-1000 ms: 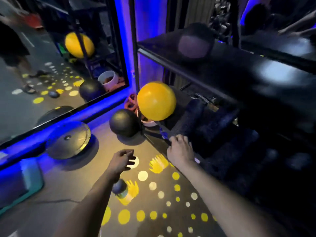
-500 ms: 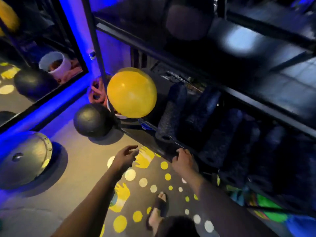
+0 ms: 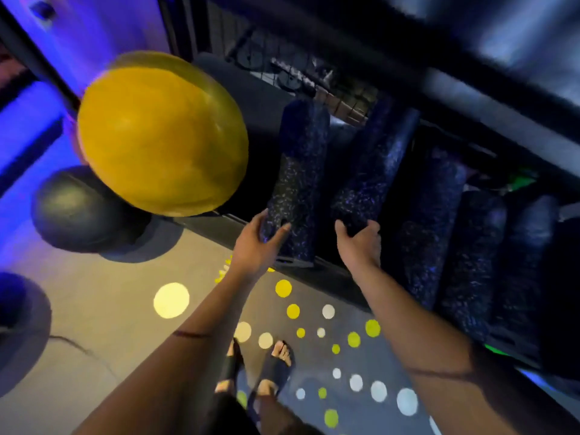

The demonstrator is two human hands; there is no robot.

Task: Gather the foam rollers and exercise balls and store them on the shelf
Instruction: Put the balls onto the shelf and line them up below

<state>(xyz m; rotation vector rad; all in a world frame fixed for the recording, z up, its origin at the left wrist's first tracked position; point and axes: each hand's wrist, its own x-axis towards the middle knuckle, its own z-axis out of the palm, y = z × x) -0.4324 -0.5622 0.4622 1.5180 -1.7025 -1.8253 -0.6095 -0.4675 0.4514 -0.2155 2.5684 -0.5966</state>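
Several dark speckled foam rollers lie side by side on the low shelf (image 3: 332,277). My left hand (image 3: 257,243) grips the near end of the leftmost foam roller (image 3: 301,171). My right hand (image 3: 361,243) grips the near end of the second foam roller (image 3: 376,171). A big yellow exercise ball (image 3: 160,133) sits at the shelf's left end. A black exercise ball (image 3: 75,208) rests on the floor below and left of it.
A black upper shelf (image 3: 470,73) overhangs the rollers. More rollers (image 3: 467,252) fill the shelf to the right. A dark round disc (image 3: 18,328) lies on the floor at left. My sandalled feet (image 3: 257,368) stand on the dotted floor (image 3: 125,309).
The view has moved in closer to the shelf. My left hand rose from over the floor to the leftmost roller's end, and my right hand went from the shelf edge to the second roller.
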